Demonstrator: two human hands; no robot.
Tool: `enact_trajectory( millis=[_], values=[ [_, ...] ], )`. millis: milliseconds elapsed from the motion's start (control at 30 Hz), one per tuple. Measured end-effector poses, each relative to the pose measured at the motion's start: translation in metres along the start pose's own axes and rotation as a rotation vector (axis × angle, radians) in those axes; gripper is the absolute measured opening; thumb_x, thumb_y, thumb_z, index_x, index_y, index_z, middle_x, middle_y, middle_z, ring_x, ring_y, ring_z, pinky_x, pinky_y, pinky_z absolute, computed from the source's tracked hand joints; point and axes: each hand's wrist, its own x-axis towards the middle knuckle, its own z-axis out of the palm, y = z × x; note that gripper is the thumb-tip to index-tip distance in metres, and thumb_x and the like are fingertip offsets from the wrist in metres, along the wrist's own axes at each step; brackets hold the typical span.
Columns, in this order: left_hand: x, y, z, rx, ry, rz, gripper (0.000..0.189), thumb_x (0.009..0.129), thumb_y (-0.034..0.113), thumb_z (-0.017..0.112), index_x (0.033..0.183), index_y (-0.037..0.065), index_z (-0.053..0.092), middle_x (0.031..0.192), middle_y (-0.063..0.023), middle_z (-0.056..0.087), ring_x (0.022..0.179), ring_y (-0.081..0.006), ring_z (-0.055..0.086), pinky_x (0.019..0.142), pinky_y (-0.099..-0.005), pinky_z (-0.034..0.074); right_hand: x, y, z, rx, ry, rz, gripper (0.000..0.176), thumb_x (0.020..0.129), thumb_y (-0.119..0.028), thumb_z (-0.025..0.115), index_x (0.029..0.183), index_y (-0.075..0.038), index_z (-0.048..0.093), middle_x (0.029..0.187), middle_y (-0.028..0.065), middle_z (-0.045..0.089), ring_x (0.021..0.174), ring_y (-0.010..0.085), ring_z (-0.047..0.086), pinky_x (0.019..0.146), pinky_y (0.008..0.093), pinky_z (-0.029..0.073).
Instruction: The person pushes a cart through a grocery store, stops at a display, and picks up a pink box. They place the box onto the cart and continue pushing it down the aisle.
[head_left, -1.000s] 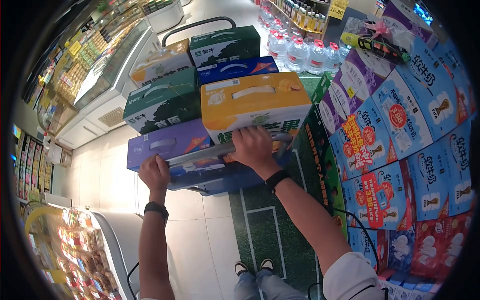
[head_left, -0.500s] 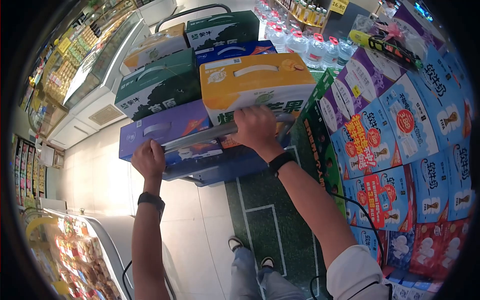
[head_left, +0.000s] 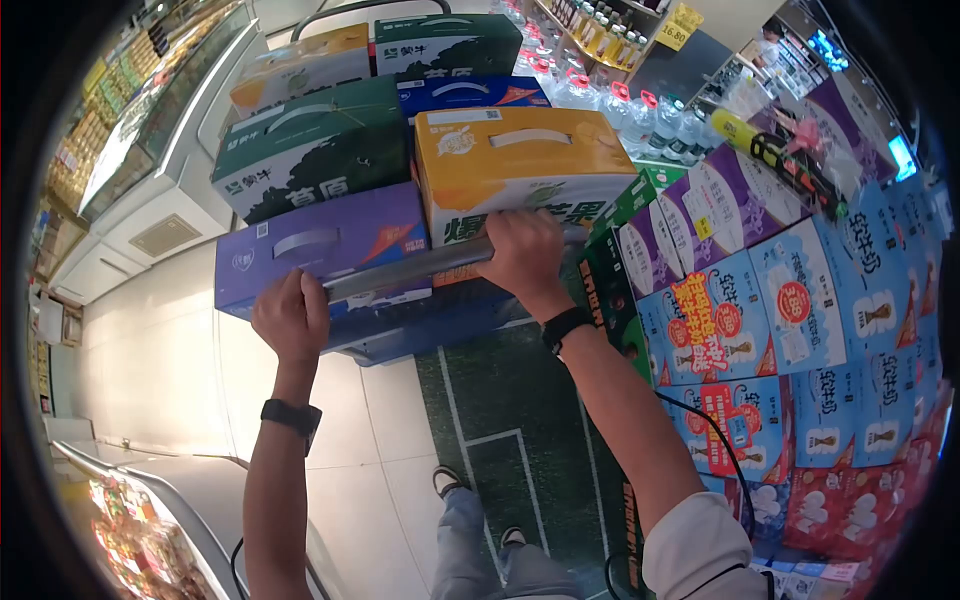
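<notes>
L+R hands (head_left: 290,318) (head_left: 525,255) on 1 bar (head_left: 410,272); 2 grn bxs (head_left: 310,155) (head_left: 448,45)

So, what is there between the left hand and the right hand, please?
In the head view, a bare stretch of the metal handlebar runs between the left hand and the right hand.

L grip (head_left: 292,315) & R grip (head_left: 525,258) round cart hndl (head_left: 408,271), yellow ctn (head_left: 525,155) nr R, purple ctn (head_left: 335,245) nr L

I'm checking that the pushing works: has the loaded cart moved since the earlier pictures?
Yes, forward: the cart now sits farther ahead of the short white crossline on the green floor covering.
</notes>
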Motion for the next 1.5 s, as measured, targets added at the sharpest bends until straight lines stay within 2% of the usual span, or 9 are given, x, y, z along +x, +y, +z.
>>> enact_trajectory(
  millis=[233, 267, 667, 767, 833, 933, 1200, 1267, 1500],
  values=[
    [0.037, -0.012, 0.024, -0.049, 0.031, -0.007, 0.029, 0.086, 0.015, 0.058, 0.059, 0.007, 0.05, 0.057, -0.0093, 0.051, 0.052, -0.0292, 0.05, 0.052, -0.0406, 0.037, 0.035, 0.016, 0.033, 0.021, 0.029, 0.033, 0.019, 0.055, -0.015, 0.072, 0.065, -0.012, 0.056, 0.063, 0.0059, 0.056, 0.064, 0.0279, 0.058, 0.063, 0.0393, 0.044],
    [0.016, -0.022, 0.013, -0.039, 0.021, -0.048, 0.029, 0.086, 0.015, 0.058, 0.059, 0.007, 0.05, 0.057, -0.0093, 0.051, 0.052, -0.0292, 0.05, 0.052, -0.0406, 0.037, 0.026, -0.003, 0.036, 0.037, -0.001, 0.019, 0.018, 0.055, -0.014, 0.072, 0.064, -0.013, 0.056, 0.063, 0.006, 0.056, 0.064, 0.0278, 0.058, 0.063, 0.0393, 0.044],
    [0.026, -0.042, 0.035, -0.004, 0.026, -0.071, 0.029, 0.086, 0.016, 0.058, 0.059, 0.008, 0.051, 0.057, -0.0071, 0.053, 0.054, -0.0276, 0.051, 0.054, -0.0395, 0.039, 0.04, 0.005, 0.07, -0.007, -0.03, -0.012, 0.015, 0.06, -0.015, 0.071, 0.064, -0.013, 0.057, 0.062, 0.0044, 0.056, 0.064, 0.0263, 0.059, 0.062, 0.0395, 0.041],
    [0.031, -0.049, 0.041, 0.0, 0.033, -0.064, 0.029, 0.086, 0.016, 0.058, 0.059, 0.007, 0.052, 0.057, -0.0086, 0.052, 0.053, -0.0288, 0.051, 0.052, -0.0407, 0.039, 0.048, 0.007, 0.079, -0.001, -0.031, -0.009, 0.017, 0.06, -0.017, 0.073, 0.065, -0.013, 0.057, 0.061, 0.0049, 0.055, 0.064, 0.0267, 0.059, 0.063, 0.0396, 0.042],
    [0.034, -0.054, 0.045, 0.035, -0.052, -0.148, 0.032, 0.092, 0.019, 0.052, 0.064, 0.004, 0.054, 0.062, -0.0143, 0.055, 0.059, -0.0358, 0.056, 0.054, -0.0452, 0.039, 0.053, 0.008, 0.086, 0.024, -0.005, -0.018, 0.018, 0.06, -0.017, 0.073, 0.065, -0.013, 0.057, 0.062, 0.0054, 0.055, 0.065, 0.027, 0.059, 0.064, 0.0394, 0.043],
    [0.04, -0.063, 0.057, 0.046, -0.028, -0.122, 0.034, 0.094, 0.022, 0.049, 0.065, 0.004, 0.056, 0.064, -0.0152, 0.058, 0.06, -0.0379, 0.058, 0.055, -0.0462, 0.041, 0.059, 0.014, 0.098, 0.05, 0.024, -0.031, 0.02, 0.059, -0.019, 0.075, 0.066, -0.012, 0.057, 0.063, 0.0063, 0.056, 0.067, 0.0277, 0.06, 0.065, 0.0395, 0.044],
    [0.049, -0.074, 0.083, 0.083, 0.018, -0.18, 0.032, 0.091, 0.022, 0.05, 0.065, 0.006, 0.058, 0.065, -0.0148, 0.059, 0.062, -0.0377, 0.058, 0.057, -0.0474, 0.043, 0.072, 0.023, 0.117, 0.072, -0.05, -0.054, 0.026, 0.056, -0.023, 0.078, 0.067, -0.012, 0.057, 0.068, 0.007, 0.058, 0.072, 0.0289, 0.062, 0.071, 0.0404, 0.049],
    [0.047, -0.078, 0.086, 0.098, 0.01, -0.181, 0.032, 0.092, 0.022, 0.049, 0.067, 0.006, 0.06, 0.066, -0.0153, 0.059, 0.064, -0.039, 0.059, 0.059, -0.0483, 0.044, 0.072, 0.026, 0.125, 0.051, -0.024, -0.074, 0.041, 0.048, -0.033, 0.087, 0.069, -0.012, 0.058, 0.068, 0.0054, 0.059, 0.071, 0.0268, 0.063, 0.073, 0.0401, 0.048],
    [0.055, -0.086, 0.094, 0.141, -0.054, -0.131, 0.036, 0.096, 0.023, 0.045, 0.07, 0.003, 0.061, 0.07, -0.0193, 0.06, 0.067, -0.0415, 0.059, 0.062, -0.0499, 0.045, 0.076, 0.029, 0.145, 0.114, -0.034, -0.017, 0.039, 0.051, -0.031, 0.087, 0.069, -0.012, 0.059, 0.066, 0.0059, 0.06, 0.069, 0.0264, 0.062, 0.074, 0.0399, 0.047]
  ],
)
